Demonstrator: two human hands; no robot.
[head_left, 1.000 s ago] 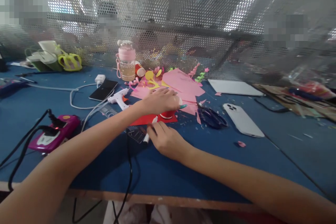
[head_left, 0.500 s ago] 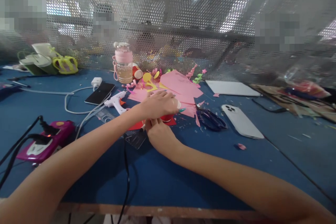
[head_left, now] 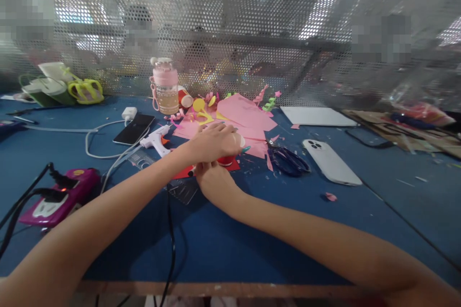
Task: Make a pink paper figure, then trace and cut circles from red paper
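Observation:
My left hand (head_left: 214, 143) is curled over the top of a red paper cup (head_left: 226, 159) with a white end, closed on it. The cup rests against a sheet of red paper (head_left: 183, 171). Tucked in below is my right hand (head_left: 212, 177), its fingers bent and mostly hidden under the left. A thin stick with a dark end (head_left: 191, 173) pokes out left of the right hand; whether that hand grips it I cannot tell. A teal tip (head_left: 246, 149) shows beside the cup.
Pink paper sheets (head_left: 243, 115) lie behind my hands, with a pink bottle (head_left: 165, 86) nearby. To the left are a glue gun (head_left: 155, 140), a black phone (head_left: 134, 129) and a purple power strip (head_left: 66, 196). Scissors (head_left: 288, 160) and a white phone (head_left: 331, 162) lie right.
The view has shifted slightly, moving most things a little left in the picture. Both hands keep nearly the same hold around the red cup.

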